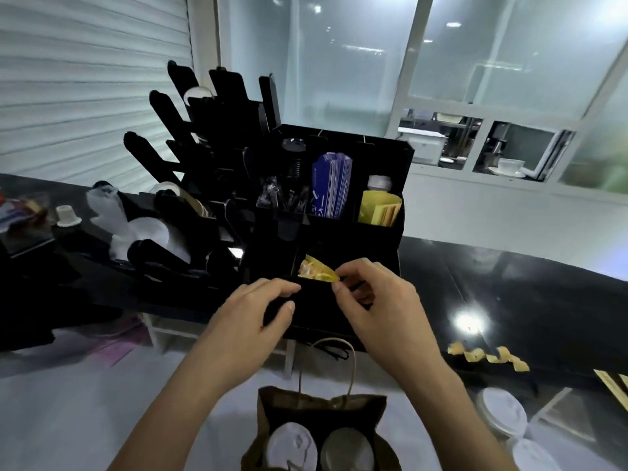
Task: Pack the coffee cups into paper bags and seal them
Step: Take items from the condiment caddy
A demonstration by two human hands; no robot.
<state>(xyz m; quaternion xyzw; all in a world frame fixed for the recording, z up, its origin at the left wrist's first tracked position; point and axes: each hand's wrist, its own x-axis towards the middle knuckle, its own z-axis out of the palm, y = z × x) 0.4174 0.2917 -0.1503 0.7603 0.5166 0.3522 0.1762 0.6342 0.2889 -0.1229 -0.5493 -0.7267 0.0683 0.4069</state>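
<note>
The right hand point(368, 297) pinches a small yellow sticker sheet point(319, 272) between thumb and fingertips, at the front edge of a tall black compartmented organiser box point(343, 232). The left hand point(253, 309) sits just beside it, fingers curled over the same front wall of the box, thumb underneath; the two hands are close together but not touching.

Directly below the hands, nearest the person, stands an open brown paper bag with twisted paper handles point(319, 402). Inside it sit two coffee cups with white lids point(292, 443), side by side in a dark carrier, their tops just under the bag's rim. The bag's mouth is still open and unsealed.

Beyond the hands, the back compartments of the organiser hold a stack of blue printed cards point(331, 185), a yellow folded paper packet point(379, 207) with a white-capped bottle behind it, and some clear-wrapped dark items to the left of the cards.

To the left of the left hand rises a black slatted rack point(190, 137) holding lids and white paper items.

To the right of the right hand, the glossy black surface point(509, 283) carries a row of small yellow stickers point(489, 358), well apart from the hands. Lower on that side, more white-lidded cups point(503, 416) stand near the bag.
</note>
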